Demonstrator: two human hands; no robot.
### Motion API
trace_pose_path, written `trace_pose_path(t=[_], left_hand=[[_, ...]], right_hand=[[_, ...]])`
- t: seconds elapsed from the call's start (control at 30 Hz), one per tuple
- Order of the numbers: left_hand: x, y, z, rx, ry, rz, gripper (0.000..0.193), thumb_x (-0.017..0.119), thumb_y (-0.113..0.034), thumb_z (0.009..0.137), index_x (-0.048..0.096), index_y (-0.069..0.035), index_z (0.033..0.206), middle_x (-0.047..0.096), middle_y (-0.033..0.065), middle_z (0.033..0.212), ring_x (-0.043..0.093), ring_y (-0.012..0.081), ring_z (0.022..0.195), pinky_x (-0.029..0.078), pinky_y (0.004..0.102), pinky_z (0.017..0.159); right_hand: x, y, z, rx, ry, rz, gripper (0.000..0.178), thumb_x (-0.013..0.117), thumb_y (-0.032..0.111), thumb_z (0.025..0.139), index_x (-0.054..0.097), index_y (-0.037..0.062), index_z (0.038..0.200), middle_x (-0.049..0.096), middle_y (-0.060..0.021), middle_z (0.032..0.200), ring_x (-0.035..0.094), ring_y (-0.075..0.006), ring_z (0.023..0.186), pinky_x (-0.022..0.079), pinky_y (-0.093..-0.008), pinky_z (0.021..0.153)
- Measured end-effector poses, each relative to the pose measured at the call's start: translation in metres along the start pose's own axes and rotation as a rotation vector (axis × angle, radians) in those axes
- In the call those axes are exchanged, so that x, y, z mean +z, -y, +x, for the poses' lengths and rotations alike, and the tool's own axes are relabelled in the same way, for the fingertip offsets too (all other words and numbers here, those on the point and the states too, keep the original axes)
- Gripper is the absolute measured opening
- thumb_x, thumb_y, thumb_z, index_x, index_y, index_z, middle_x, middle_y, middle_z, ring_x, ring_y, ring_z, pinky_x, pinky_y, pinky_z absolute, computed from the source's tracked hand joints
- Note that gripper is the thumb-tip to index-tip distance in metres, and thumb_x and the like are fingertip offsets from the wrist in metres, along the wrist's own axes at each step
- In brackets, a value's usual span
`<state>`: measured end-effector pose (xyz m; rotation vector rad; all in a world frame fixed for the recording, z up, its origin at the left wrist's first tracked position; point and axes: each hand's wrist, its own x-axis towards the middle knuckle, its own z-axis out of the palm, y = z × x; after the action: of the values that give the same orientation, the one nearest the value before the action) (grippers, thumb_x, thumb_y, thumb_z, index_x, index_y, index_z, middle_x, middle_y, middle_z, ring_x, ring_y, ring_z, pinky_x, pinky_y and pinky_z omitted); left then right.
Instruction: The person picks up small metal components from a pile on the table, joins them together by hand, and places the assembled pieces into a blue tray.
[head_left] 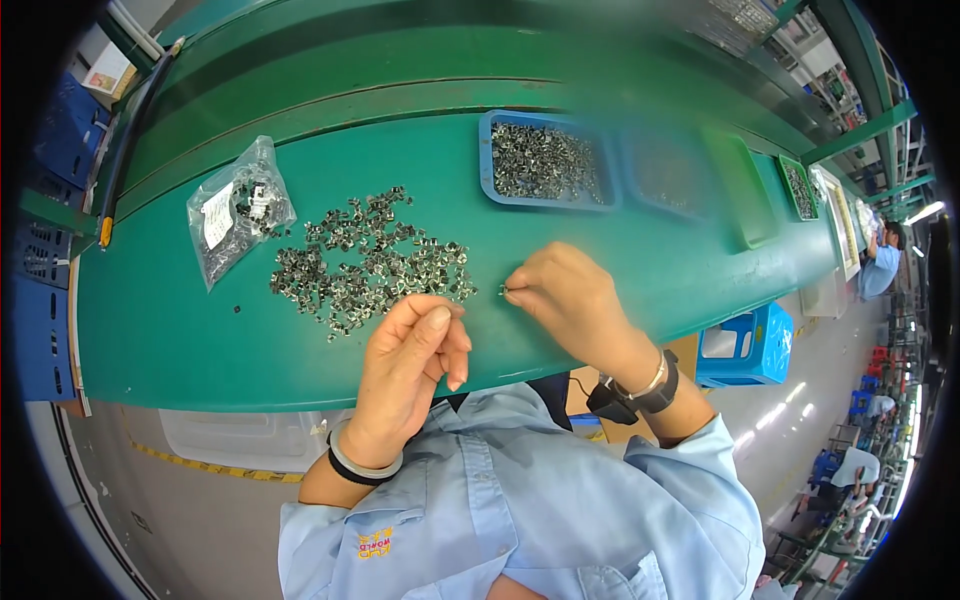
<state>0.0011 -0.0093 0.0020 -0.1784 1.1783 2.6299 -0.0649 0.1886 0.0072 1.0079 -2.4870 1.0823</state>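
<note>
A loose pile of small shiny metal parts point(360, 270), silver and black, is spread over the green tabletop point(190, 350). At the pile's near right edge is my left hand point(405, 350), palm turned up, thumb and forefinger pinched together. Whatever lies between those fingertips is too small to make out. To the right of the pile, my right hand point(570, 300) pinches a small metal part point(503, 290) between thumb and forefinger, just above the table. The two hands are apart from each other.
A clear plastic bag point(240, 210) with more parts lies left of the pile. Behind my right hand stand a blue tray point(487, 165) full of parts, a blurred second blue tray point(665, 175) and a green tray point(745, 195). A blue stool point(765, 345) stands beyond the table's edge.
</note>
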Motion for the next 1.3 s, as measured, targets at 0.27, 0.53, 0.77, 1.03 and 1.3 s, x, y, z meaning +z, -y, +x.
trace_pose_path(t=[0.27,0.53,0.77,1.03,1.3], left_hand=[[0.017,0.007,-0.001,-0.087,0.061,0.071,0.019,0.047,-0.02,0.097,0.052,-0.002,0.1,0.059,0.0066,0.084,0.054,0.01,0.061,0.043,0.0218,0.051],[0.018,0.007,-0.003,0.002,0.047,0.186,0.015,0.05,-0.017,0.096,0.053,-0.002,0.1,0.06,0.0058,0.081,0.053,0.0085,0.061,0.041,0.0197,0.051],[0.019,0.007,-0.003,0.158,0.024,0.445,0.014,0.052,-0.017,0.094,0.054,-0.003,0.095,0.061,0.0062,0.078,0.054,0.0091,0.06,0.041,0.0208,0.049],[0.018,0.003,-0.003,-0.09,0.047,0.089,0.016,0.052,-0.016,0.095,0.054,-0.002,0.101,0.06,0.0053,0.081,0.055,0.0092,0.062,0.042,0.02,0.051],[0.013,0.006,0.0,-0.041,0.058,0.06,0.015,0.051,-0.017,0.095,0.053,-0.002,0.099,0.061,0.0063,0.08,0.055,0.0096,0.061,0.042,0.0205,0.049]], right_hand=[[-0.008,0.031,0.0,-0.189,-0.083,-0.032,0.026,0.073,0.003,0.065,0.061,0.0067,0.088,0.059,-0.0052,0.083,0.056,-0.0233,0.071,0.043,-0.034,0.061],[-0.004,0.031,-0.006,-0.191,-0.096,0.02,0.027,0.073,0.003,0.066,0.061,0.0061,0.09,0.058,-0.0063,0.085,0.057,-0.0239,0.073,0.044,-0.0337,0.062],[-0.001,0.036,-0.012,-0.011,-0.071,0.202,0.027,0.071,0.001,0.071,0.058,0.0053,0.094,0.059,-0.0078,0.086,0.058,-0.0252,0.079,0.047,-0.0331,0.066],[0.009,0.033,-0.014,-0.038,-0.134,0.194,0.023,0.068,0.002,0.074,0.057,0.0072,0.093,0.059,-0.0051,0.086,0.059,-0.0218,0.076,0.046,-0.0326,0.064],[0.012,0.031,-0.012,-0.033,-0.118,0.228,0.022,0.067,0.001,0.075,0.057,0.007,0.093,0.059,-0.0047,0.085,0.059,-0.0215,0.076,0.045,-0.0323,0.063]])
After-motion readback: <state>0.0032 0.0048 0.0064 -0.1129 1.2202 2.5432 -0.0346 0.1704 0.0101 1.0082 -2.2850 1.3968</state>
